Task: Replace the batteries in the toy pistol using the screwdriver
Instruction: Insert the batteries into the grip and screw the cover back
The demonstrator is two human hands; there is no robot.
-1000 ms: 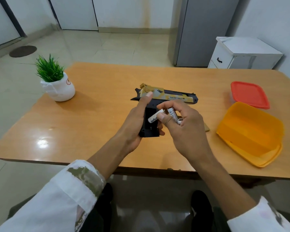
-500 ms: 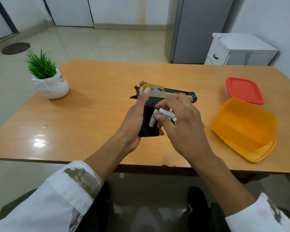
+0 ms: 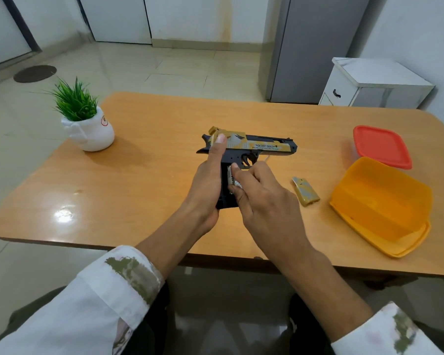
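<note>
Compared with a second ago, the battery [image 3: 231, 178] is no longer carried clear of the handle. It is now lodged in the open cavity of the handle and pinched between thumb and forefinger of the right grip [image 3: 264, 208], whose other fingers are curled. Whether a second cell is kept in the palm cannot be told. The loading of fresh cells is therefore judged to be under way. The seating of the cells and the refitting and screwing down of the cover are not yet done.

The toy pistol [image 3: 262, 146] is held over the middle of the tabletop [image 3: 144, 180], muzzle to the right and handle toward the person. It is clasped by the left grip [image 3: 205, 185], which is wrapped round the back of the handle with the thumb laid up against the rear of the slide. A gold and grey patterned slide with printed lettering is seen over a black frame. The matching cover plate [image 3: 305, 191] lies loose on the tabletop, near the orange container [image 3: 379, 206]. No screwdriver is seen.
</note>
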